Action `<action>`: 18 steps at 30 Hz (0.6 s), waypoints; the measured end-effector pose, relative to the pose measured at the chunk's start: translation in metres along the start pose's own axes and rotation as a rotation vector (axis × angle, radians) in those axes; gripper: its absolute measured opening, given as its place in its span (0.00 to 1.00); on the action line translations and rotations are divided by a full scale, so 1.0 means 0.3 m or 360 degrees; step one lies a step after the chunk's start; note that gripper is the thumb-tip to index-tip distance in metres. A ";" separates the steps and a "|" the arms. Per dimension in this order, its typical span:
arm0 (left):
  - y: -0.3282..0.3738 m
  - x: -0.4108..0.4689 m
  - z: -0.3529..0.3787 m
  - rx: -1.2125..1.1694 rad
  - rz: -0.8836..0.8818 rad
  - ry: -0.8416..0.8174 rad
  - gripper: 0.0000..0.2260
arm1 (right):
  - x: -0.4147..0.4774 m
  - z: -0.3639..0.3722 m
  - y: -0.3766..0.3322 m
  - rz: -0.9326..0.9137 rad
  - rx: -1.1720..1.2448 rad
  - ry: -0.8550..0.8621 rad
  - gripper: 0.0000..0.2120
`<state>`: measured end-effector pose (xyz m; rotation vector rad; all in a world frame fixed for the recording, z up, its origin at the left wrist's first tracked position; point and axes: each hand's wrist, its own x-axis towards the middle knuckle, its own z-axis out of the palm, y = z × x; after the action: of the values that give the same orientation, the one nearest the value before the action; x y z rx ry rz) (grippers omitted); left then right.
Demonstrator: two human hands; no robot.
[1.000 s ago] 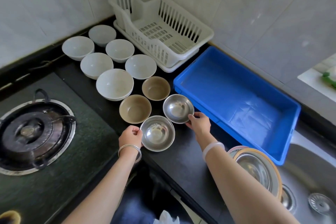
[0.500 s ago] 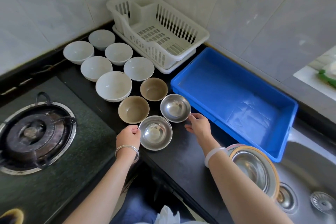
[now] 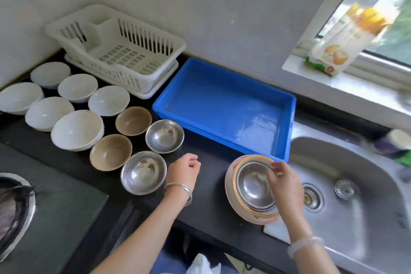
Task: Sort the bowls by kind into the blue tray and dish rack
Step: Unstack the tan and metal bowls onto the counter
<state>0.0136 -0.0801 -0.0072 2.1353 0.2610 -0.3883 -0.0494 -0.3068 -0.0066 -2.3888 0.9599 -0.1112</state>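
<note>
Several white bowls (image 3: pixel 76 129) stand at the left of the black counter, with two brown bowls (image 3: pixel 110 151) and two loose steel bowls (image 3: pixel 143 172) beside them. The white dish rack (image 3: pixel 115 51) and the blue tray (image 3: pixel 224 104) at the back hold nothing. A stack by the sink has a steel bowl (image 3: pixel 253 187) nested in a patterned bowl (image 3: pixel 231 187). My right hand (image 3: pixel 285 182) pinches the far rim of that nested steel bowl. My left hand (image 3: pixel 184 169) hovers just right of the near steel bowl, fingers loosely curled and holding nothing.
A gas burner (image 3: pixel 13 202) sits at the lower left. The steel sink (image 3: pixel 360 173) with its drain lies right of the stack. A carton (image 3: pixel 340 44) leans on the window sill, and a small jar (image 3: pixel 395 142) stands behind the sink.
Both hands have left the two loose steel bowls. My right hand moved right to the stack by the sink and took its steel bowl's rim; my left hand shifted right. The view swung right.
</note>
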 end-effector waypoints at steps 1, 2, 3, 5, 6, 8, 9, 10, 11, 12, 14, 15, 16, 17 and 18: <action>0.023 -0.008 0.047 0.0034 0.0042 -0.0066 0.11 | -0.003 -0.012 0.042 0.0017 -0.0065 0.0024 0.13; 0.043 -0.016 0.093 0.0072 0.0077 -0.0127 0.11 | -0.007 -0.019 0.079 0.0044 -0.0109 0.0027 0.17; 0.061 -0.024 0.133 0.0111 0.0106 -0.0182 0.12 | -0.012 -0.020 0.109 0.0086 -0.0123 0.0014 0.20; 0.087 -0.037 0.198 0.0171 0.0145 -0.0278 0.13 | -0.024 -0.011 0.149 0.0194 -0.0101 -0.0043 0.24; 0.096 -0.039 0.222 0.0197 0.0165 -0.0317 0.13 | -0.029 -0.002 0.158 0.0239 -0.0078 -0.0064 0.24; 0.107 -0.040 0.254 0.0266 0.0206 -0.0361 0.12 | -0.037 0.015 0.163 0.0281 -0.0026 -0.0072 0.23; 0.110 -0.039 0.265 0.0310 0.0227 -0.0366 0.11 | -0.039 0.022 0.161 0.0286 -0.0002 -0.0059 0.21; 0.112 -0.037 0.273 0.0356 0.0252 -0.0364 0.10 | -0.039 0.027 0.158 0.0289 0.0022 -0.0041 0.20; 0.112 -0.035 0.280 0.0399 0.0279 -0.0361 0.08 | -0.038 0.030 0.157 0.0294 0.0039 -0.0024 0.19; 0.113 -0.035 0.285 0.0432 0.0298 -0.0363 0.07 | -0.036 0.032 0.156 0.0304 0.0043 -0.0012 0.18; 0.113 -0.034 0.295 0.0462 0.0314 -0.0381 0.06 | -0.035 0.029 0.156 0.0331 0.0024 0.0008 0.15; 0.114 -0.033 0.299 0.0465 0.0313 -0.0391 0.06 | -0.035 0.027 0.157 0.0334 0.0019 0.0025 0.14; 0.115 -0.032 0.301 0.0463 0.0308 -0.0400 0.06 | -0.036 0.023 0.160 0.0334 0.0018 0.0041 0.12; 0.116 -0.031 0.303 0.0459 0.0307 -0.0408 0.06 | -0.037 0.018 0.161 0.0337 0.0013 0.0046 0.11; 0.117 -0.030 0.305 0.0456 0.0308 -0.0413 0.05 | -0.038 0.014 0.161 0.0343 0.0004 0.0042 0.11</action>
<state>0.0007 -0.1759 -0.0253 2.3323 -0.1583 -0.6117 -0.0863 -0.3258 -0.0340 -2.2698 1.2212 -0.0630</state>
